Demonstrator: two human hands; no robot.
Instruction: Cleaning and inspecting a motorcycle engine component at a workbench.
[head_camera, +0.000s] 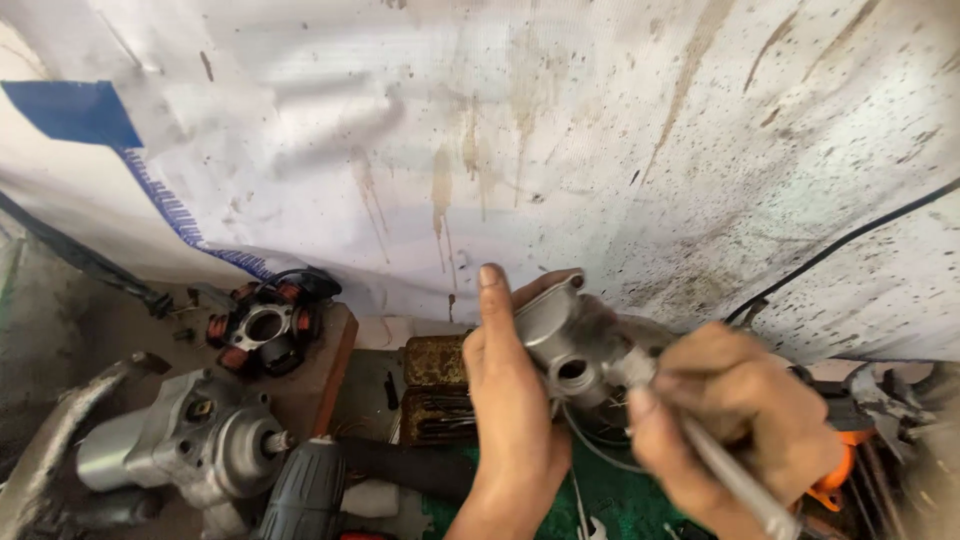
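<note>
My left hand (510, 400) holds up a small grey cast-metal part (565, 340) with round holes, thumb along its left side. My right hand (735, 425) grips a slim metal tool (735, 480) whose tip meets the part's right side. The right hand and the tool are blurred. Both hands are raised in front of a dirty white sheet.
A stained white sheet (520, 140) with a blue patch hangs behind. At left, a stator with copper coils (265, 325) lies on a brown block, beside a grey starter motor (195, 440). A dark drill body (305, 490), a rusty tin (435, 390) and an orange tool (835, 480) lie below.
</note>
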